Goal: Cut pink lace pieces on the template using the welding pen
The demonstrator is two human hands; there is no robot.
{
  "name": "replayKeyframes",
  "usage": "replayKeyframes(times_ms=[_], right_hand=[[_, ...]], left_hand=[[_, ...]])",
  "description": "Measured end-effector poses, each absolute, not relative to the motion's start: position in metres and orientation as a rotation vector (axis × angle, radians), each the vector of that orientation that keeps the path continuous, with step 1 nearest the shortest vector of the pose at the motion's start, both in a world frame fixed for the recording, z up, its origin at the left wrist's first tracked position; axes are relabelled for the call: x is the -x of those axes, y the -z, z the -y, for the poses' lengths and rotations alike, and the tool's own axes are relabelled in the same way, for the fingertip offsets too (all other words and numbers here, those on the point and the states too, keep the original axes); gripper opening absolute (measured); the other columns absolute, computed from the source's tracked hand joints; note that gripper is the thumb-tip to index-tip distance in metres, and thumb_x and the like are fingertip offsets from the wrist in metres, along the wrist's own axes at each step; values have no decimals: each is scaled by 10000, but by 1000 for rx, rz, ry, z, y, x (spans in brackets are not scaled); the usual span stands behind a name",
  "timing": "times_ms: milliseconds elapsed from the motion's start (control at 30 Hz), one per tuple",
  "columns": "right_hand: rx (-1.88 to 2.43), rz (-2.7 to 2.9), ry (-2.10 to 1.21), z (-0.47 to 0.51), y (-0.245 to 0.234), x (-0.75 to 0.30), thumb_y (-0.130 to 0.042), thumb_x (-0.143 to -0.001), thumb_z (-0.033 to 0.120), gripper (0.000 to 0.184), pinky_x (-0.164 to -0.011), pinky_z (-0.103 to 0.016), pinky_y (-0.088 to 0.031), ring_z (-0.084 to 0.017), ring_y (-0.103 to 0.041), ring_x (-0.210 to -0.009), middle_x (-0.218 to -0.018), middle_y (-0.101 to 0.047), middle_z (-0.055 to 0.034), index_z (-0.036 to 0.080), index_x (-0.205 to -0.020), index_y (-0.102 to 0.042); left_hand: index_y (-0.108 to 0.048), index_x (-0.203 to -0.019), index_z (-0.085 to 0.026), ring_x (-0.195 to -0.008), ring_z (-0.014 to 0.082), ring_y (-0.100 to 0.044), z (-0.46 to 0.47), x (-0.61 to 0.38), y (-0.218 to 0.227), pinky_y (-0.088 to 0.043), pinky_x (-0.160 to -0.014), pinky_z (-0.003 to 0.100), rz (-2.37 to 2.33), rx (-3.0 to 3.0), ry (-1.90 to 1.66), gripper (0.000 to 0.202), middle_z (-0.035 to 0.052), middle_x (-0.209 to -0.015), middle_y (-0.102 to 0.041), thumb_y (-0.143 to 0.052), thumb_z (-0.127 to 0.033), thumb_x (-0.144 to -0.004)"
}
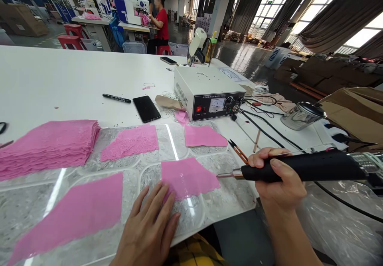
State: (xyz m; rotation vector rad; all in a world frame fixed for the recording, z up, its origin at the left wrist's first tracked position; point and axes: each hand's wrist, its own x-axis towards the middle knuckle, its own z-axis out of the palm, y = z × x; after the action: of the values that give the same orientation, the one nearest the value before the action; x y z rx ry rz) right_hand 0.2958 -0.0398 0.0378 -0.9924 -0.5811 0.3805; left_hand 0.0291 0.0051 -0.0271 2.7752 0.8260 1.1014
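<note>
My left hand (152, 220) lies flat, fingers stretched out, on the lower left edge of a pink fabric piece (188, 178). In my right hand (281, 180) is a thick black-handled, corded tool (302, 166), like a handheld welding gun. Its thin metal tip points left and meets or nearly meets the right edge of that piece; actual contact I cannot tell. Around it lie a large pink piece (80, 212) at lower left, a lace-patterned pink piece (131, 142) and a smaller pink piece (206, 136). A stack of pink lace pieces (50, 144) sits at far left.
Behind the fabric stands a control box (209, 92) with a meter; cables run right. A phone (146, 109), a marker (116, 98), orange tweezers (238, 151) and a glass jar (302, 116) lie about. Clear plastic (338, 218) fills the lower right. A person in red sits beyond.
</note>
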Motion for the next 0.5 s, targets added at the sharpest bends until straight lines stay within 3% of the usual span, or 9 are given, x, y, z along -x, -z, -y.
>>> replayKeyframes(times_ms=[500], right_hand=[[992,579,-373,44,-36,-300,-596,-628,208,83,-536,-281,-434,-89,-484,-534,-689,-521,26,189,-689,-543]], left_hand=[[-647,-1154,-130,-1241,269,-549,-4,-30,25,-342,-1119,431,-833,-2768,-1128,244,121,-1241,-649,-524,-179,-949]])
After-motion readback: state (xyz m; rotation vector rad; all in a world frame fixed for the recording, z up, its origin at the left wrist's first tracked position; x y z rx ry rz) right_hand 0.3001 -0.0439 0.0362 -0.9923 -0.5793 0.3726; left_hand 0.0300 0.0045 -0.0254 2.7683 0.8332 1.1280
